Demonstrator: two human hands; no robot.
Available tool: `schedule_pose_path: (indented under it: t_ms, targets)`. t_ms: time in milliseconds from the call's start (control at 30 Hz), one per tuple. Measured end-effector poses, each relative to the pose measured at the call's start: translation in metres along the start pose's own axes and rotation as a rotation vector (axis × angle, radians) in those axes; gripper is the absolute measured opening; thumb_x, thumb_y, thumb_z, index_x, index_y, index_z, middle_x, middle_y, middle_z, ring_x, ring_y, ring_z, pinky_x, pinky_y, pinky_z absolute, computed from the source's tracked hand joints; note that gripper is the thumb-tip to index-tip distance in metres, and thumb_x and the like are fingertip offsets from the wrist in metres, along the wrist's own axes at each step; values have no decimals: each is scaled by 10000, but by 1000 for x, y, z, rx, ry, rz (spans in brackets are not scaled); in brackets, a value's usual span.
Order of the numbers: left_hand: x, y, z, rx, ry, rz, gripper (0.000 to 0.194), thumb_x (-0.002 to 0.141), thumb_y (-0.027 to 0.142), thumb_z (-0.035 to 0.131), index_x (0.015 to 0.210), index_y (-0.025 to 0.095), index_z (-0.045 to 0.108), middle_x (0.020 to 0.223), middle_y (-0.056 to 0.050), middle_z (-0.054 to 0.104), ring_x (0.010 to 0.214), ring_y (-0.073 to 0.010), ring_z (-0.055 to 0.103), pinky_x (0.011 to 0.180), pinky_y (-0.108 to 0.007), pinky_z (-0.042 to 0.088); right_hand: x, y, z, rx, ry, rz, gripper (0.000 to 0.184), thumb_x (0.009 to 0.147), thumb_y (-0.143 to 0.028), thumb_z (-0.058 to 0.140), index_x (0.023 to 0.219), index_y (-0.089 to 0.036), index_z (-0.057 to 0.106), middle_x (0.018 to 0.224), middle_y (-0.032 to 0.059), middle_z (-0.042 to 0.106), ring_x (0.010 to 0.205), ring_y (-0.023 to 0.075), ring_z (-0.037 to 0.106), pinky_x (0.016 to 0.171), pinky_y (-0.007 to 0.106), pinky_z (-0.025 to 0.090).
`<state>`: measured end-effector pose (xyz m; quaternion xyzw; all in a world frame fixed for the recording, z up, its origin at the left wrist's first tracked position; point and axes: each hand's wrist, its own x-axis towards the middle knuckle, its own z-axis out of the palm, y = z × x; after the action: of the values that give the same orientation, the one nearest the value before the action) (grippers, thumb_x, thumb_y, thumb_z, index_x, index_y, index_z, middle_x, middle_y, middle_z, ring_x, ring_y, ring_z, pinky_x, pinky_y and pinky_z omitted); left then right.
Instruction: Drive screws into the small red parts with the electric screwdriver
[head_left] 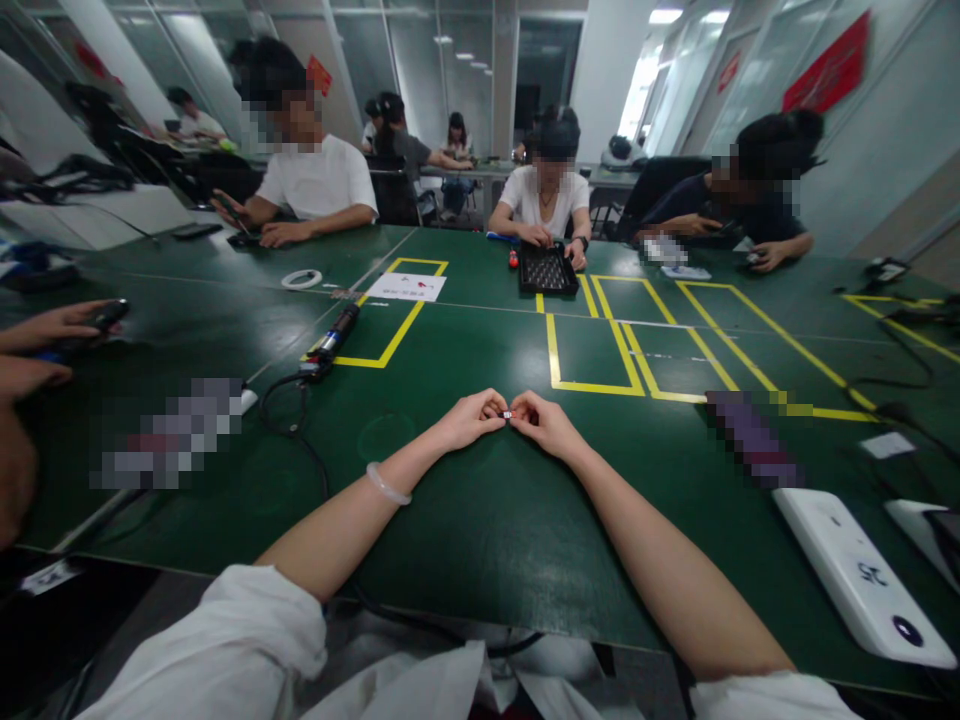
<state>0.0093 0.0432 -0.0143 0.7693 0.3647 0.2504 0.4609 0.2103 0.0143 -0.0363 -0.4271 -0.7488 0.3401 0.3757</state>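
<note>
The white device (862, 580) lies near the right end of the near edge of the green table (465, 540), with dark markings on its upper face. The left hand (474, 418) and right hand (541, 422) meet above the middle of the near half. The fingertips of both hands are closed, gripping the small part (507, 415) between them; its exact type is too small to identify. A pale bracelet (388, 485) encircles the left wrist.

A pixelated purple object (754, 440) lies just beyond the white device. A pixelated grey object (169, 435) lies toward the left edge. Farther out, left of centre, the cylindrical tool (335, 335) connects to a black cable (319, 460) and lies across a yellow tape outline (360, 362).

Beyond the tool are the printed sheet (407, 288) and, to its left, the white ring (301, 279). Near the far edge, a seated person (544, 195) has both hands at the black tray (549, 270). The small red item (514, 258) is just beside the tray.
</note>
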Motion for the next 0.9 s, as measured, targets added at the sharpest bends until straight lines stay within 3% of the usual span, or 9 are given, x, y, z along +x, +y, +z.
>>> schedule_pose_path:
  t_ms: [367, 533, 767, 900]
  targets:
    - [0, 1, -1, 4, -10, 12, 233, 836, 339, 581, 980, 157, 587, 892, -40, 663, 804, -143, 612, 736, -259, 457, 0, 1, 0, 12, 9, -7, 243, 837, -296, 601, 1056, -199, 562, 743, -22, 576, 614, 116, 516, 603, 237, 410]
    - [0, -3, -1, -53, -50, 26, 295, 881, 372, 530, 1078, 154, 548, 906, -58, 694, 859, -156, 636, 799, -286, 460, 0, 0, -1, -16, 54, -11, 178, 878, -336, 555, 965, -187, 602, 788, 6, 622, 636, 119, 513, 605, 234, 394]
    - [-1, -4, 0, -3, -24, 20, 355, 808, 347, 622, 1103, 168, 541, 819, 1, 629, 729, -123, 583, 661, -235, 426, 1, 0, -1, -30, 67, 54, 210, 883, -364, 547, 901, -165, 611, 721, -8, 600, 613, 114, 496, 587, 226, 366]
    - [-1, -6, 1, -15, -24, 37, 294, 807, 326, 617, 1045, 167, 551, 815, 5, 617, 736, -119, 580, 674, -234, 429, 1, -3, -1, -31, 59, 66, 210, 881, -364, 547, 887, -165, 615, 702, -10, 594, 606, 116, 492, 579, 228, 359]
